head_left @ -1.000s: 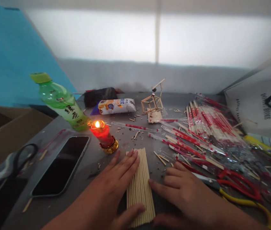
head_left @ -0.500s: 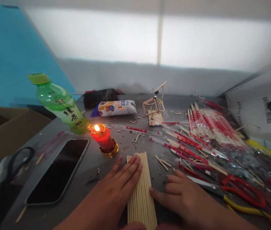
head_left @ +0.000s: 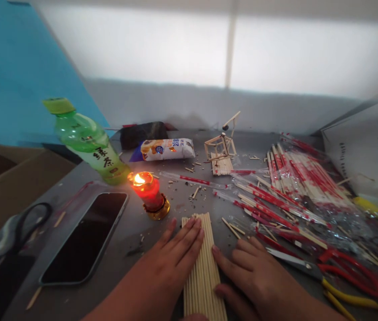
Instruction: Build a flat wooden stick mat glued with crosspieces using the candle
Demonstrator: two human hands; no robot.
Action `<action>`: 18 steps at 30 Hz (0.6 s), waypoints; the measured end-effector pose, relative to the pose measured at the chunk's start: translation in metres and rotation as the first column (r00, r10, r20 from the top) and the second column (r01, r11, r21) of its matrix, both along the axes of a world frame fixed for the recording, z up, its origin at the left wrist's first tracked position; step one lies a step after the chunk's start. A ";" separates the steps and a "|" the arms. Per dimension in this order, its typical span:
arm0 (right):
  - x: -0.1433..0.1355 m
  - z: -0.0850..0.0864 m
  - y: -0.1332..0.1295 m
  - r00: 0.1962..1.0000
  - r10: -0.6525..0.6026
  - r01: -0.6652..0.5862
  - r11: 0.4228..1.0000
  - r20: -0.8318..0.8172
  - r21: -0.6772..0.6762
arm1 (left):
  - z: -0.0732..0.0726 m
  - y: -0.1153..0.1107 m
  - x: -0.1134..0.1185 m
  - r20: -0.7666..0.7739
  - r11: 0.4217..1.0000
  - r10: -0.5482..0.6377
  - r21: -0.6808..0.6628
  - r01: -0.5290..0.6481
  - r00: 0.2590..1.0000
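A row of wooden chopsticks (head_left: pixel 207 267) lies side by side on the grey table in front of me, its near end running out of view at the bottom. My left hand (head_left: pixel 170 263) rests flat on the row's left part, fingers stretched forward and slightly apart. On the other side, my right hand (head_left: pixel 254 274) touches the right edge of the row with its index finger and thumb, which are apart; its other fingers are bent. Ahead on the left burns a red candle (head_left: pixel 150 196) in a gold base. Farther back stands a small stick frame (head_left: pixel 221 146) over a slatted stick base (head_left: pixel 221 165).
A phone (head_left: pixel 86 238) and a green tea bottle (head_left: pixel 90 145) are on the left. A snack packet (head_left: pixel 168 149) lies behind the candle. To the right are wrapped chopsticks (head_left: pixel 304 174), red-handled scissors (head_left: pixel 351 274) and a yellow-handled tool (head_left: pixel 349 301). Broken stick bits litter the table.
My right thumb has come up along the right edge of the chopstick row. The whole view has shifted slightly, so things appear a little farther right. My left hand stays on the row.
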State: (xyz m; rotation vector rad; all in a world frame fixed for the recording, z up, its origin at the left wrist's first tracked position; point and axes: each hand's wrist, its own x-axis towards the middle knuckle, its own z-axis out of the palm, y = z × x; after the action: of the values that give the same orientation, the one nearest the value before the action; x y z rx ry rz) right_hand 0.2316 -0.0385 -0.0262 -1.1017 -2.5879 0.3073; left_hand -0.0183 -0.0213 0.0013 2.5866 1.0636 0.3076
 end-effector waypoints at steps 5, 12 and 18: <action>0.001 0.001 0.002 0.985 -0.033 0.045 0.997 -0.171 0.066 | 0.001 0.001 0.001 -0.038 1.000 -0.006 0.027 0.007 0.999; 0.006 0.018 0.004 0.896 -0.220 0.261 0.964 -0.386 0.057 | 0.001 0.001 0.001 0.086 0.980 0.154 0.116 -0.163 0.984; 0.009 0.015 0.005 0.930 -0.217 0.199 0.976 -0.296 -0.090 | 0.012 0.005 0.000 -0.055 0.900 0.431 -0.044 -0.434 0.900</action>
State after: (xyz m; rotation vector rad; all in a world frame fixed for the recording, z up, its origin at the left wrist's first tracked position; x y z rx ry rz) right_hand 0.2407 -0.0334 -0.0112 -1.2296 -2.1841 0.4658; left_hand -0.0186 -0.0158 0.0130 2.2923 1.6394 0.3188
